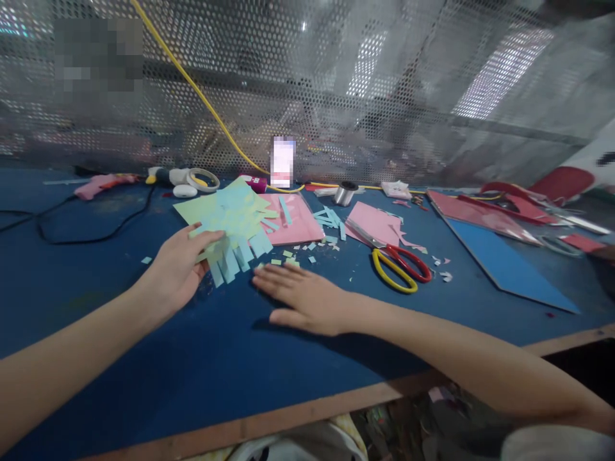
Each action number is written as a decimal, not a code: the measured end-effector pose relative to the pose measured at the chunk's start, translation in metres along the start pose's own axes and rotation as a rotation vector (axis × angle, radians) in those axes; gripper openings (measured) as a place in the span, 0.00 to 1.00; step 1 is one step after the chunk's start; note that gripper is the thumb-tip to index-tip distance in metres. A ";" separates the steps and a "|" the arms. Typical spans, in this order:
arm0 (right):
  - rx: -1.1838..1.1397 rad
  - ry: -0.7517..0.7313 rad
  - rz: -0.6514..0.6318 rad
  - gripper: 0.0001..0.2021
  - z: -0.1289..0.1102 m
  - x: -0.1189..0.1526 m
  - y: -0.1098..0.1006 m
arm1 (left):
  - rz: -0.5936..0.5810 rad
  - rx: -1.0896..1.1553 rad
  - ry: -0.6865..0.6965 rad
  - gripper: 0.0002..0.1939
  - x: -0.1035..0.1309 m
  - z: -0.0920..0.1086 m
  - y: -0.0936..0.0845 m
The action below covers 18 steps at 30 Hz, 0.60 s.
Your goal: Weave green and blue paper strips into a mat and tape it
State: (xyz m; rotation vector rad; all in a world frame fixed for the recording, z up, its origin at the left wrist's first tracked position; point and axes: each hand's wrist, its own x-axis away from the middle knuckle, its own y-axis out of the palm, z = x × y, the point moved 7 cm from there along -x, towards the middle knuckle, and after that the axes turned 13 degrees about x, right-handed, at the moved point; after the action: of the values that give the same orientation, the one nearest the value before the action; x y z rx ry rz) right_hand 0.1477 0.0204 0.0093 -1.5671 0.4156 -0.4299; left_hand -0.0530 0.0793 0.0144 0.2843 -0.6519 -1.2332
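Note:
My left hand (180, 266) pinches a green and light-blue paper piece (230, 211) between thumb and fingers, above the blue tabletop (192, 384). Strips are cut along the near side of that paper, and they hang like a fringe. Flat on the table lies my right hand (307, 298), fingers stretched out toward small paper scraps (288, 256). Scissors (394, 259) with one yellow and one red handle rest to the right of it, their blades over a pink paper sheet (372, 222). Behind the fringed paper is a pink paper stack (300, 221).
Loose light-blue strips (329, 218) lie by a spool of wire (344, 193). A phone (282, 160) leans against the perforated metal screen (336, 83). At left are a pink glue gun (103, 184) with a black cord and a tape roll (205, 180). A blue board (509, 262) lies at right.

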 end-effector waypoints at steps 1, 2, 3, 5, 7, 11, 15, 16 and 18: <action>0.024 0.118 -0.010 0.35 0.022 0.007 0.002 | 0.009 -0.009 0.009 0.29 0.001 -0.001 -0.001; 0.056 0.246 -0.019 0.35 0.044 0.017 0.004 | 0.020 -0.020 0.026 0.29 0.001 -0.002 -0.003; 0.093 0.359 -0.023 0.35 0.064 0.029 0.004 | 0.031 -0.032 0.040 0.29 0.002 -0.002 -0.004; 0.126 0.475 -0.018 0.36 0.086 0.052 0.002 | 0.038 -0.051 0.033 0.29 0.003 -0.005 -0.003; 0.159 0.586 -0.008 0.38 0.092 0.068 -0.003 | 0.036 -0.064 0.029 0.30 0.005 -0.005 -0.002; 0.287 0.588 0.073 0.41 0.057 0.061 -0.019 | 0.038 -0.092 0.027 0.30 0.008 -0.006 0.000; 0.284 0.032 0.006 0.41 0.001 0.033 -0.009 | 0.048 -0.122 0.027 0.31 0.012 -0.007 0.002; 0.290 0.104 -0.004 0.43 0.009 0.032 -0.007 | 0.047 -0.127 0.026 0.31 0.014 -0.008 0.002; 0.347 0.450 0.029 0.43 0.041 0.042 -0.009 | 0.039 -0.134 0.023 0.31 0.016 -0.010 0.004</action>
State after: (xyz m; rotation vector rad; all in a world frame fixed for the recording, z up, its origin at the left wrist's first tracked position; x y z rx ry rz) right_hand 0.2051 0.0347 0.0178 -1.1208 0.6683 -0.7928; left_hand -0.0413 0.0647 0.0135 0.1735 -0.5495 -1.2287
